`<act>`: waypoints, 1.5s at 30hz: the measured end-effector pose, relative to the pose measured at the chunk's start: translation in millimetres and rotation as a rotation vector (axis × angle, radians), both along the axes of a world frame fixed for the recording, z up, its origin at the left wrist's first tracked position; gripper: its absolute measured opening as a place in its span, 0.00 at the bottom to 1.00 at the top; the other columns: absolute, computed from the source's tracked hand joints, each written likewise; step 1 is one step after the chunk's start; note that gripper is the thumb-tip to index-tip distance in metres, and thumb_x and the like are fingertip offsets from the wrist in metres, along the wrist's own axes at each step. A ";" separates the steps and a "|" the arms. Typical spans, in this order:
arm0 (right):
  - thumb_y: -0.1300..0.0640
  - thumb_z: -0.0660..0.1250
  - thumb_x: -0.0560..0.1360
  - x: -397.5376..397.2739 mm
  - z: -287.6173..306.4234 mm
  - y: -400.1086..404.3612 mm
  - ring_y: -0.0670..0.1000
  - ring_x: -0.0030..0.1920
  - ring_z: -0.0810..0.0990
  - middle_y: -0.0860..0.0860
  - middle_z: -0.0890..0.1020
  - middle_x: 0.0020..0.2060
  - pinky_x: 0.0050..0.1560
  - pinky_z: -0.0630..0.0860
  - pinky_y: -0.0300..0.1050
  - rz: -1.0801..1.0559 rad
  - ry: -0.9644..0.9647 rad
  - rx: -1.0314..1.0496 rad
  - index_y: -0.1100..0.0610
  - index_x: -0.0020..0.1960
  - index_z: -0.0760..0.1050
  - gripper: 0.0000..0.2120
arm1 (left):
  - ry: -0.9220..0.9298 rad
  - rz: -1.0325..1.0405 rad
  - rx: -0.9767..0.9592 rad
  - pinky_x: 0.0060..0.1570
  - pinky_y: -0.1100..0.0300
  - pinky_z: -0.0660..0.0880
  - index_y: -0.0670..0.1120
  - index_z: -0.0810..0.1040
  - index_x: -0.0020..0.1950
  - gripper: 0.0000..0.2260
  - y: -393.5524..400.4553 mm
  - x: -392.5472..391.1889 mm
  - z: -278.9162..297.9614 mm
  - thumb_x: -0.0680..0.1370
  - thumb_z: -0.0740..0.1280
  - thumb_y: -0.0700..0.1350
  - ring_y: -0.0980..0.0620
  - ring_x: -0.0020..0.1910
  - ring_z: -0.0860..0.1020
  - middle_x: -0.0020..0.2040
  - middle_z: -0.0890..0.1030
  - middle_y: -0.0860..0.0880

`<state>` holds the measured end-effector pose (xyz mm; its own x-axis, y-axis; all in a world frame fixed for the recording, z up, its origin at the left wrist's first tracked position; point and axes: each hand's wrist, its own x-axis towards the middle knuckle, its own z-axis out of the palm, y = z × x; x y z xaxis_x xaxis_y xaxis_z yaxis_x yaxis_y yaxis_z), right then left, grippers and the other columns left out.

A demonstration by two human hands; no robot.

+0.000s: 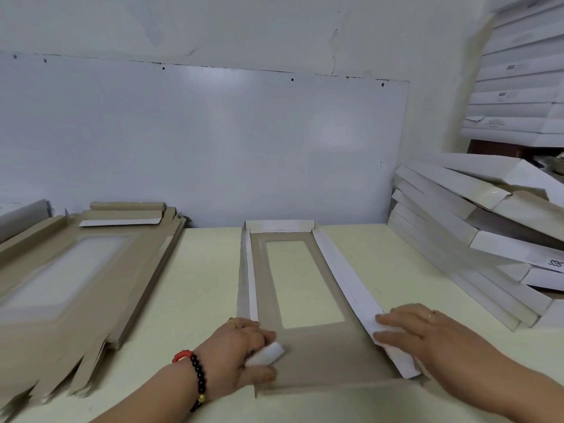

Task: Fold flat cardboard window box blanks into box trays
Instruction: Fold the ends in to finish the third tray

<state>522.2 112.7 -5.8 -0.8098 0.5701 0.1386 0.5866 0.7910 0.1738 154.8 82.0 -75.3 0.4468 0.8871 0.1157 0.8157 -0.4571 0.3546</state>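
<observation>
A grey-brown cardboard window box blank [317, 355] lies lengthwise on the pale table in front of me, its rectangular window in the middle. The far end flap and both long side flaps are folded inward, white faces showing. My left hand [241, 355] grips the near end of the left side flap, fingers curled round a bent white tab. My right hand [427, 337] presses with straight fingers on the near end of the right side flap [351, 282].
A stack of flat window blanks [70, 270] lies on the left of the table [207, 285]. Folded white boxes [476, 233] are piled at the right, with more stacked on a shelf above. A grey wall panel stands behind.
</observation>
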 end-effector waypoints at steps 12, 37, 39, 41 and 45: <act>0.61 0.57 0.71 4.8 -3.2 44.3 0.39 0.61 0.72 0.34 0.73 0.63 0.52 0.68 0.32 -0.023 -0.179 -0.266 0.42 0.60 0.76 0.23 | 0.286 0.265 0.209 0.61 0.59 0.63 0.53 0.77 0.54 0.38 -2.7 34.1 -3.1 0.61 0.49 0.78 0.52 0.59 0.71 0.57 0.78 0.58; 0.42 0.62 0.77 -35.9 -6.0 35.3 0.51 0.46 0.76 0.48 0.78 0.45 0.48 0.74 0.47 -0.119 -0.191 -0.320 0.51 0.51 0.76 0.13 | 0.373 0.328 0.544 0.26 0.69 0.70 0.51 0.76 0.26 0.17 -14.1 29.8 -1.6 0.68 0.56 0.58 0.52 0.25 0.75 0.27 0.75 0.55; 0.44 0.63 0.77 -37.6 -4.4 34.4 0.52 0.46 0.76 0.48 0.78 0.46 0.48 0.74 0.47 -0.119 -0.190 -0.341 0.51 0.51 0.76 0.12 | 0.353 0.341 0.552 0.25 0.69 0.71 0.50 0.76 0.27 0.16 -13.4 29.4 -3.0 0.68 0.56 0.57 0.51 0.26 0.75 0.27 0.75 0.54; 0.45 0.64 0.76 -41.7 -4.9 33.2 0.51 0.50 0.76 0.46 0.77 0.50 0.48 0.73 0.45 -0.115 -0.230 -0.336 0.48 0.54 0.77 0.10 | 0.344 0.350 0.549 0.24 0.68 0.70 0.50 0.75 0.27 0.16 -14.1 28.7 -3.1 0.67 0.57 0.57 0.51 0.26 0.75 0.27 0.75 0.54; 0.49 0.63 0.77 -45.7 -5.9 29.9 0.52 0.55 0.75 0.47 0.75 0.55 0.49 0.71 0.44 -0.111 -0.301 -0.302 0.44 0.58 0.77 0.11 | 0.329 0.348 0.544 0.24 0.69 0.70 0.50 0.75 0.26 0.14 -16.1 28.1 -2.4 0.67 0.61 0.57 0.51 0.26 0.75 0.28 0.75 0.55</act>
